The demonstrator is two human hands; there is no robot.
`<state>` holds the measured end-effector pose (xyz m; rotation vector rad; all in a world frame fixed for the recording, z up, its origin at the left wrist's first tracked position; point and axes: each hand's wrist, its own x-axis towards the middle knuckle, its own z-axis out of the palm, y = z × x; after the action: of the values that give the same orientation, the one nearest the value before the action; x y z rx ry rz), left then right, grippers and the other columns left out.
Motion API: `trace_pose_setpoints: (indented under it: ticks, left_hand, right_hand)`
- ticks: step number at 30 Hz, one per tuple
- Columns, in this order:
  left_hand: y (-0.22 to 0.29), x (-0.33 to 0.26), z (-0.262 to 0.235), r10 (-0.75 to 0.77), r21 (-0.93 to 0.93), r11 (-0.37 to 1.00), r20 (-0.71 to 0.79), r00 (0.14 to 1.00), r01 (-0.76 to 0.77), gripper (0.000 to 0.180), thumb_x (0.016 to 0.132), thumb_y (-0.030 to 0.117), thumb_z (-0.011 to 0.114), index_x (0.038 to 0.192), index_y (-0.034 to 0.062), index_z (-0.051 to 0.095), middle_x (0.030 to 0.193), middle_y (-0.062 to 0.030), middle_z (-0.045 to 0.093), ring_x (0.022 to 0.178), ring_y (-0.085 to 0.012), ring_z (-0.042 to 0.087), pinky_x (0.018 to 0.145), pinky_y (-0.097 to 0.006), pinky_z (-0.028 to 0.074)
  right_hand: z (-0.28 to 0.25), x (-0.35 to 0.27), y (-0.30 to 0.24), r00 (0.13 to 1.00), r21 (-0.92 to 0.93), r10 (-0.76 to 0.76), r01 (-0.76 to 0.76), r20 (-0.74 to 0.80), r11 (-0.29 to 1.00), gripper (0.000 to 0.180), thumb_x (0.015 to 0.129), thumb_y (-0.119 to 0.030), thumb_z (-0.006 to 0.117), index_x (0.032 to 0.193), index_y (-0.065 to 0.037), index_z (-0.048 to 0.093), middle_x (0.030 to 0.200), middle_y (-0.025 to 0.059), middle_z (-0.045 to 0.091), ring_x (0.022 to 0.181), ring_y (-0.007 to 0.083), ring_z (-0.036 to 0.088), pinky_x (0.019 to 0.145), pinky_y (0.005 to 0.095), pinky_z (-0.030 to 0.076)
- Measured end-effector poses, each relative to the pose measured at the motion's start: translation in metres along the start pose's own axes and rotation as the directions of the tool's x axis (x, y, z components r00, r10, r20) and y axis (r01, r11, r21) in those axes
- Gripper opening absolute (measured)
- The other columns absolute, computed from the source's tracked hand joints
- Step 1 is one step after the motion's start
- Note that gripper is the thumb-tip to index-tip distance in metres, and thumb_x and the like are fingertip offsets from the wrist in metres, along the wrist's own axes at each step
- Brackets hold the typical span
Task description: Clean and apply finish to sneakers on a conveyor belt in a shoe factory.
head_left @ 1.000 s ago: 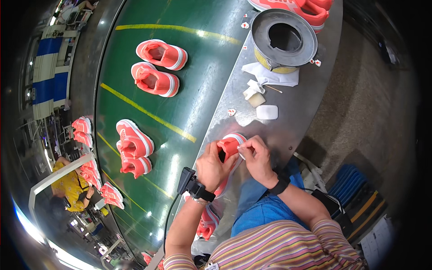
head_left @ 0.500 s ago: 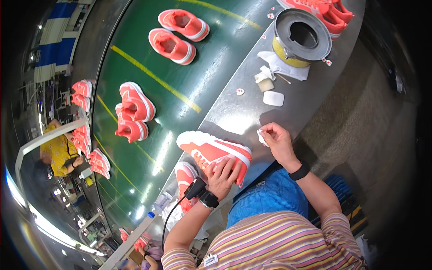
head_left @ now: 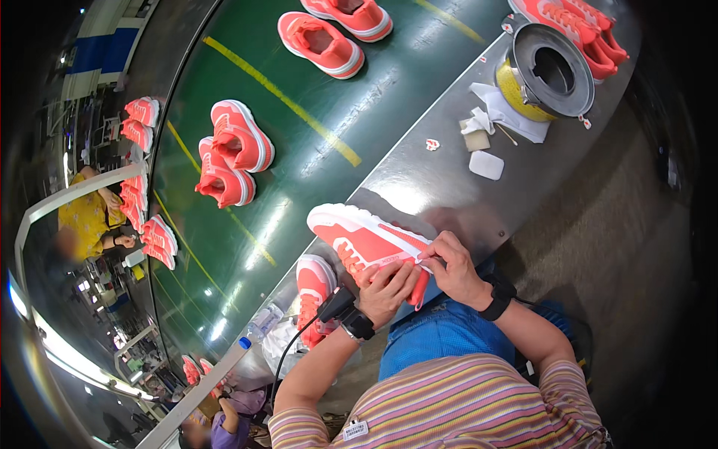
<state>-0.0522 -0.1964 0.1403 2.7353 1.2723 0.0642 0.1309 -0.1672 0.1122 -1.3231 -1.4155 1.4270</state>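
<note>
A coral sneaker [head_left: 370, 239] with a white sole lies tilted on its side over the metal ledge, toe to the left. My left hand [head_left: 387, 293] is closed round its collar. My right hand [head_left: 455, 273] is in a pinch at the heel, its fingertips touching the shoe. Between those fingers is a small white piece, now mostly hidden; whether it is cloth or paper I cannot tell. The matching sneaker [head_left: 315, 288] stands left of my left hand, at the edge of the ledge.
Sneaker pairs [head_left: 232, 138] stand on the green belt [head_left: 299, 179]. On the ledge are a round yellow-sided metal container [head_left: 523, 93], a white pad [head_left: 486, 165], a cotton swab [head_left: 507, 135] and another sneaker pair [head_left: 576, 30]. Co-workers [head_left: 91, 217] are at the left. A clear bottle [head_left: 262, 323] lies nearby.
My right hand has come left with the white piece, from beside the shoe to its heel. My left hand still grips the sneaker. The whole view has shifted.
</note>
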Motion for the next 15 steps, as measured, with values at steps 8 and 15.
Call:
trace_pose_setpoints:
  ticks: [8,15]
  left_hand:
    - [-0.003,-0.005,0.002,0.011,-0.080,0.997,-0.030,0.999,-0.014,0.044,0.071,0.020,0.056,0.115,0.0164,0.055,0.120,0.0025,0.051,0.111,-0.0126,0.047,0.093,-0.038,0.030]
    - [-0.002,-0.009,-0.001,0.020,-0.036,0.999,-0.067,0.998,-0.022,0.047,0.070,0.021,0.055,0.117,0.0176,0.055,0.119,0.0029,0.053,0.106,-0.0128,0.050,0.092,-0.038,0.030]
  right_hand:
    - [0.018,0.032,-0.010,0.997,-0.031,-0.051,0.052,0.056,0.998,0.003,0.075,0.000,0.057,0.076,-0.003,0.055,0.075,0.0102,0.049,0.075,0.0279,0.050,0.068,0.0367,0.041]
    - [0.038,0.076,0.000,0.983,-0.048,-0.138,0.145,0.117,0.988,0.002,0.077,-0.002,0.058,0.079,-0.001,0.058,0.072,0.0089,0.049,0.060,0.0191,0.050,0.056,0.0293,0.041]
